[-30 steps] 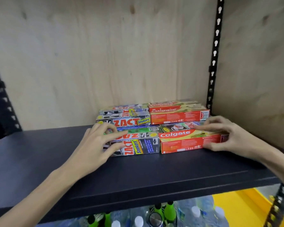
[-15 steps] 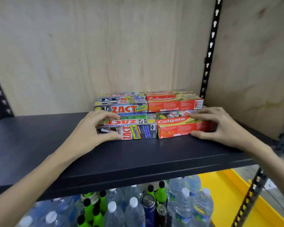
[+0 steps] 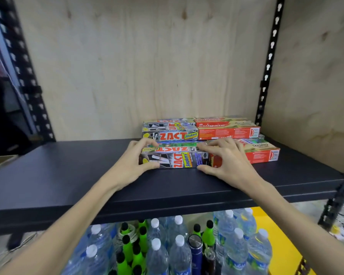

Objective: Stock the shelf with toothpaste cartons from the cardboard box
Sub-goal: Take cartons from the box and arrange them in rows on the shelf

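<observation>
- At the far left a black slotted upright (image 3: pixel 26 76) of the rack stands against the plywood back panel (image 3: pixel 137 62).
- The dark shelf board (image 3: pixel 68 175) runs the whole width, and its left half is bare.
- The left hand (image 3: pixel 134 165) reaches in over the shelf's near edge and sits at the left end of the front ZACT carton (image 3: pixel 177 158). Its fingers curl over the carton's top while the thumb presses the near face, so the hand pinches that end in a loose, half-closed grip.
- That front ZACT carton lies flat on the shelf, lengthwise left to right, right of the shelf's middle.
- Behind it, further from me, a rear ZACT stack (image 3: pixel 170 132) lies near the back panel.
- The right hand (image 3: pixel 226 161) is at the right end of the same front carton, fingers spread over the top and thumb low against the near face. It covers the seam where the carton meets the front Colgate carton (image 3: pixel 262 153), so I cannot tell which of the two it presses.
- The front Colgate carton lies end to end with the ZACT one, reaching right.
- A rear Colgate stack (image 3: pixel 228 129) lies behind it, just beside the rear ZACT stack.
- A second black upright (image 3: pixel 268 62) rises right of the cartons.
- Below the shelf stand clear water bottles (image 3: pixel 179 253) and green bottles (image 3: pixel 127 249).
</observation>
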Demonstrator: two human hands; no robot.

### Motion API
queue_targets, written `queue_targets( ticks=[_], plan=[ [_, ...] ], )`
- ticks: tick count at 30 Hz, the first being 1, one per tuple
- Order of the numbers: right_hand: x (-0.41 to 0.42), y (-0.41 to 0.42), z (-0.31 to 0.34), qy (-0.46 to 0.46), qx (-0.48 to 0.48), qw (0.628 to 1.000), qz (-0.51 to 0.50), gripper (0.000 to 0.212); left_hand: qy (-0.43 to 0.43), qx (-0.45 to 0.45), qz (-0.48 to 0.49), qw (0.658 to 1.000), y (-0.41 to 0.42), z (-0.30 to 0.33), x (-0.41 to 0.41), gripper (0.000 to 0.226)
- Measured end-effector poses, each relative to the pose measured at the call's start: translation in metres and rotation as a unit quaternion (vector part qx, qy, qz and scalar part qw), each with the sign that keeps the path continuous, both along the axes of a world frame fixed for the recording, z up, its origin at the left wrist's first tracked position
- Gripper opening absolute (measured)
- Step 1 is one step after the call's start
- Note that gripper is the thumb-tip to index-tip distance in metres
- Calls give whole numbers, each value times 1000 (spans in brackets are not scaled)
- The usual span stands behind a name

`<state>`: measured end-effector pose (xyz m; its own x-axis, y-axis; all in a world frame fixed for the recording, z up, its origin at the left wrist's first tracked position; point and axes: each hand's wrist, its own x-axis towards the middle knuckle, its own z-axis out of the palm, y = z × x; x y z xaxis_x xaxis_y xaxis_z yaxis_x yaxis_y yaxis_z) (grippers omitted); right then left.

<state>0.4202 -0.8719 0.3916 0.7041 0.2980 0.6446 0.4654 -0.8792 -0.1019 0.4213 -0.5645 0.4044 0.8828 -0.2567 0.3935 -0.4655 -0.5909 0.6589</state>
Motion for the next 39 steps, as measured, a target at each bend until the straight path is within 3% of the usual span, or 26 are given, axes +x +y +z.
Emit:
queue_targets(
  ticks=[9, 12, 15, 19, 22, 29, 32, 37, 39],
  plan=[
    [-3, 29, 2, 33, 7, 998, 52, 73, 57, -139, 21, 988, 34, 0, -14, 25],
    [-8, 54, 2, 48, 20, 991, 125, 71, 45, -127, 47, 990, 64, -1, -22, 17],
    [-13, 85, 5, 94, 38, 979, 175, 66, 34, -104, 92, 990, 101, -1, -33, 27],
    [-13, 131, 4, 79, 21, 977, 199, 60, 30, -57, 139, 988, 138, 2, -47, 31],
    [-9, 170, -1, 61, 40, 978, 196, 51, 12, -75, 171, 982, 163, 4, -57, 31],
    [7, 239, -1, 86, 76, 976, 187, 53, 45, 19, 205, 978, 212, 3, -51, 79],
    [20, 254, 1, 104, 85, 973, 187, 55, 34, 18, 237, 971, 229, -1, -35, 76],
    [44, 269, 6, 140, 152, 955, 213, 76, 20, 34, 246, 969, 260, -2, -10, 76],
    [58, 276, 6, 151, 172, 948, 222, 71, 11, 31, 253, 967, 268, -2, 1, 76]
  ],
)
